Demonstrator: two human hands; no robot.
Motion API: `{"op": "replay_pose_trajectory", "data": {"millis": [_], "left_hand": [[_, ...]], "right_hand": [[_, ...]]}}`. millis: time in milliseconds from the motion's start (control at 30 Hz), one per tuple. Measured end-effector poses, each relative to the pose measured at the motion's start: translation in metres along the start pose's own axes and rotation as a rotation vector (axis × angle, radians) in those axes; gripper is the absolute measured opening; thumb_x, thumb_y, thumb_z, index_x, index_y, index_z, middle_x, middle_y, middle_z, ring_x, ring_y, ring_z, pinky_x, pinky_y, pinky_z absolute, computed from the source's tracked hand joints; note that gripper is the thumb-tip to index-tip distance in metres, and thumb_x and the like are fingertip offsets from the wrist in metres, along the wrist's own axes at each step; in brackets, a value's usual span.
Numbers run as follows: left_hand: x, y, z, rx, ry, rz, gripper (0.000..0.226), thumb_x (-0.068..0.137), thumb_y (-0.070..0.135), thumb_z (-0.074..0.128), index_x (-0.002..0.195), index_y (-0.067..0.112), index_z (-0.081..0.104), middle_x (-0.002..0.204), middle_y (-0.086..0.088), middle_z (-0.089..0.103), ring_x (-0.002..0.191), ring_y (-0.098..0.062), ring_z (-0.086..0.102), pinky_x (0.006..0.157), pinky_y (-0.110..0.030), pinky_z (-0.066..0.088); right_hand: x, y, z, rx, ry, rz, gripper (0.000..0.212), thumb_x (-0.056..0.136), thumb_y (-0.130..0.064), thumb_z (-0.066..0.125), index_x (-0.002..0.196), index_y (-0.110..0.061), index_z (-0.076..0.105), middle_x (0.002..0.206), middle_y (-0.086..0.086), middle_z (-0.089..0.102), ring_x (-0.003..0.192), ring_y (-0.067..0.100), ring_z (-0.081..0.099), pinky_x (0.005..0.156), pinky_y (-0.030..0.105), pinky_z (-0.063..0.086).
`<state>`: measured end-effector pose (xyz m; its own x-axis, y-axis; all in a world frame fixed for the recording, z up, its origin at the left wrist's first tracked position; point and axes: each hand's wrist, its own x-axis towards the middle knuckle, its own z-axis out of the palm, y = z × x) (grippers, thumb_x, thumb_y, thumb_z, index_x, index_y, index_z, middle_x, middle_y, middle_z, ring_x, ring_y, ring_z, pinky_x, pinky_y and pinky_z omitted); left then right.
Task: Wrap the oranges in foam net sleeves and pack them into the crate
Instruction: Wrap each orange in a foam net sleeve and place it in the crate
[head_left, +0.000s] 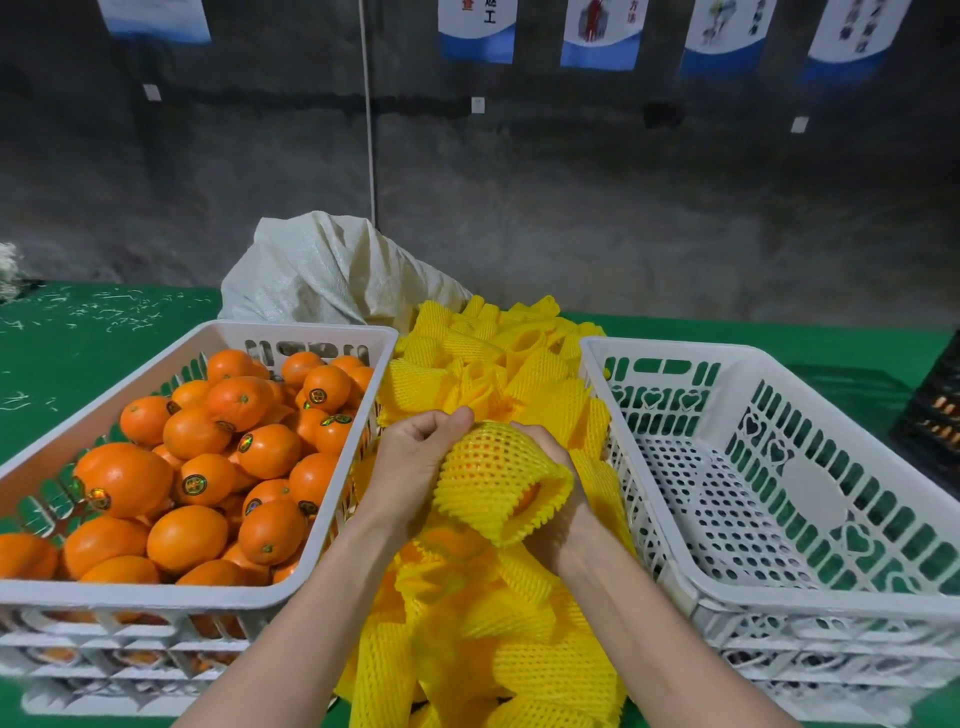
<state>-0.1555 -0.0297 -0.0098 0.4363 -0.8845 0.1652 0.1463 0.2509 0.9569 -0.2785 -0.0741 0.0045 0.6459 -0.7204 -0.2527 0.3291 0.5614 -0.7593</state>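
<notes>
While the head view is looking down between two white crates, the left hand (415, 457) and right hand (563, 525) are holding one foam net sleeve (488, 467) stretched round an orange (527, 500), just above the pile of spare sleeves (467, 374) on the green tabletop (78, 338). The left fingers (434, 423) are curling in and pinching the sleeve's far edge. The right fingers are wrapping its other side, mostly hidden behind the net. The orange is showing at the sleeve's open near end, so the wrap is probably not finished. Drawing the net evenly towards that end, without tearing the mesh, seems the careful way. The packing crate (675, 358) is standing just right of the hands, and the supply crate (291, 330) of loose oranges is sitting to their left.
</notes>
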Motion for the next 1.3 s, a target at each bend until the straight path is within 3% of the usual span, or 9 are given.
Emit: {"op": "replay_pose_trajectory", "data": {"millis": [267, 433, 533, 700, 800, 967, 1100, 1200, 1300], "left_hand": [[0.001, 0.01, 0.014, -0.035, 0.017, -0.119, 0.029, 0.071, 0.039, 0.064, 0.062, 0.012, 0.066, 0.06, -0.002, 0.067, 0.057, -0.013, 0.064, 0.053, -0.024, 0.052], [-0.001, 0.015, 0.01, 0.051, 0.09, -0.257, 0.06, 0.066, 0.063, 0.058, 0.093, 0.01, 0.066, 0.104, -0.01, 0.069, 0.1, -0.027, 0.064, 0.092, -0.051, 0.051], [-0.006, 0.019, 0.009, -0.015, -0.107, -0.448, 0.051, 0.071, 0.068, 0.052, 0.091, 0.028, 0.075, 0.095, -0.003, 0.075, 0.086, -0.025, 0.072, 0.068, -0.042, 0.058], [-0.009, 0.016, 0.001, 0.052, -0.119, -0.402, 0.045, 0.065, 0.061, 0.057, 0.097, 0.031, 0.065, 0.087, 0.002, 0.076, 0.08, -0.016, 0.073, 0.071, -0.034, 0.054], [-0.012, 0.015, -0.002, 0.189, -0.209, -0.323, 0.042, 0.072, 0.067, 0.047, 0.1, 0.04, 0.062, 0.097, 0.016, 0.072, 0.091, -0.008, 0.07, 0.078, -0.031, 0.053], [-0.01, 0.011, 0.049, 0.313, -0.038, -0.119, 0.058, 0.072, 0.074, 0.019, 0.083, 0.037, 0.062, 0.07, 0.025, 0.069, 0.068, 0.01, 0.064, 0.054, -0.011, 0.047], [0.003, -0.008, 0.089, 0.292, 0.122, 0.015, 0.043, 0.101, 0.042, 0.028, 0.084, 0.019, 0.06, 0.073, -0.003, 0.066, 0.059, -0.012, 0.064, 0.056, -0.028, 0.05], [0.012, -0.034, 0.11, 0.638, -0.069, 0.145, 0.014, 0.098, 0.01, 0.048, 0.097, 0.013, 0.062, 0.097, -0.003, 0.064, 0.086, -0.018, 0.062, 0.074, -0.031, 0.045], [0.018, -0.054, 0.139, 0.943, -0.351, 0.312, 0.025, 0.097, 0.013, 0.05, 0.117, 0.006, 0.064, 0.124, -0.007, 0.06, 0.116, -0.02, 0.052, 0.09, -0.022, 0.038]], "right_hand": [[-0.003, 0.0, 0.002, 0.03, 0.014, -0.08, 0.031, 0.091, -0.029, 0.046, 0.07, -0.014, 0.064, 0.071, 0.008, 0.058, 0.065, 0.018, 0.056, 0.065, 0.031, 0.045], [-0.001, -0.001, 0.0, -0.094, 0.067, -0.259, 0.049, 0.095, -0.037, 0.042, 0.061, -0.022, 0.074, 0.068, -0.001, 0.071, 0.063, 0.011, 0.067, 0.058, 0.024, 0.053], [0.0, -0.001, -0.006, -0.535, 0.177, -0.541, 0.03, 0.092, -0.048, 0.045, 0.086, -0.023, 0.06, 0.083, -0.005, 0.062, 0.077, 0.005, 0.059, 0.071, 0.033, 0.047], [-0.009, 0.0, -0.014, -0.653, -0.201, -0.39, 0.062, 0.071, -0.054, 0.064, 0.127, -0.04, 0.04, 0.131, -0.009, 0.049, 0.118, 0.008, 0.05, 0.096, 0.034, 0.048], [-0.016, -0.005, -0.021, -0.564, -0.254, -0.327, 0.062, 0.07, -0.037, 0.075, 0.125, -0.046, 0.047, 0.131, -0.011, 0.053, 0.118, 0.008, 0.053, 0.093, 0.034, 0.051], [-0.017, -0.035, -0.041, -0.58, -0.095, -0.457, 0.027, 0.085, -0.02, 0.065, 0.101, -0.041, 0.057, 0.11, -0.005, 0.062, 0.103, 0.012, 0.06, 0.083, 0.031, 0.053], [-0.017, -0.1, -0.079, -0.586, 0.143, -0.566, 0.02, 0.079, -0.046, 0.061, 0.098, -0.04, 0.058, 0.111, 0.0, 0.06, 0.104, 0.019, 0.059, 0.083, 0.039, 0.054], [-0.003, -0.153, -0.13, -0.645, 0.474, -0.644, 0.015, 0.089, -0.043, 0.052, 0.084, -0.032, 0.06, 0.098, -0.002, 0.062, 0.098, 0.021, 0.057, 0.085, 0.041, 0.05], [0.02, -0.166, -0.188, -1.329, 0.594, -0.426, 0.03, 0.095, -0.042, 0.046, 0.108, -0.02, 0.062, 0.121, 0.009, 0.059, 0.106, 0.024, 0.054, 0.093, 0.037, 0.042]]}}
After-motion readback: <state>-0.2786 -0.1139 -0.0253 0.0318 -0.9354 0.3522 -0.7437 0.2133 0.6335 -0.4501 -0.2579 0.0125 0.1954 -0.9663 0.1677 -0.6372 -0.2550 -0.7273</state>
